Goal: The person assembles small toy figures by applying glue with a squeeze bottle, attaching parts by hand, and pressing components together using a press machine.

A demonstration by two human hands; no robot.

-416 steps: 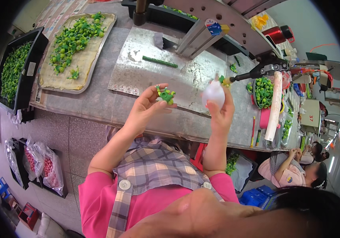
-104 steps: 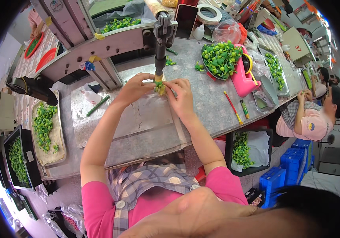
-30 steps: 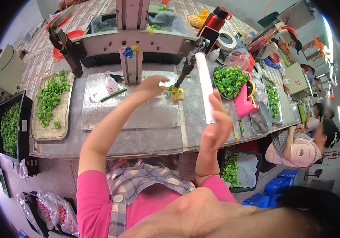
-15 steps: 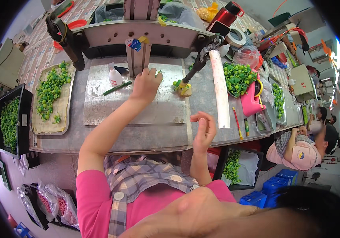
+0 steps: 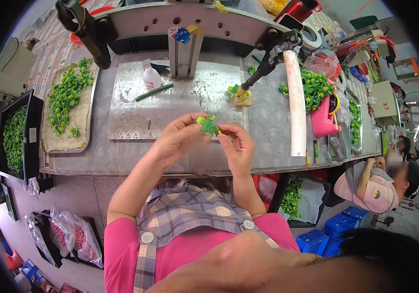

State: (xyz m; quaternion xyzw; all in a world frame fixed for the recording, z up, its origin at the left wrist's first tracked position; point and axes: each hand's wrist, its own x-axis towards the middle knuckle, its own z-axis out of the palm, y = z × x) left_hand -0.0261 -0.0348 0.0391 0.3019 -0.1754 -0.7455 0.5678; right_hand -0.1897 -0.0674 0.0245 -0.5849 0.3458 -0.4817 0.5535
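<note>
A: Where's the small green figurine [image 5: 208, 127]?
B: Just below the middle of the frame, held up in front of the metal plate [image 5: 136, 119]. The left hand [image 5: 174, 140] pinches it from the left, and the fingertips of the right hand [image 5: 239, 147] close on its right edge, so the two hands nearly meet on it.
A: How would it handle?
B: Light, I'd judge, and probably moulded plastic: fairly stiff in the body, a bit smooth. The thin bits sticking out look the likeliest to bend or snap.
A: So hold it where?
B: By the thicker body, between thumb and forefinger, with only light pressure on the outer bits. I can't tell which part is its head.
A: What's around it?
B: Above right, a clamp rod [image 5: 257, 77] slants down to a small block [image 5: 244, 101] with another green piece [image 5: 234, 91] beside its tip. On the plate, left of the upright post [image 5: 185, 56], are a white squeeze bottle [image 5: 152, 77] and a green ridged rod [image 5: 154, 92].
A: Anything in the way?
B: The long white tube [image 5: 295, 105], right of centre, stands between the right hand and the figurine heap [image 5: 317, 88]. Leftward, the way to the lined tray [image 5: 91, 100] looks freer.
</note>
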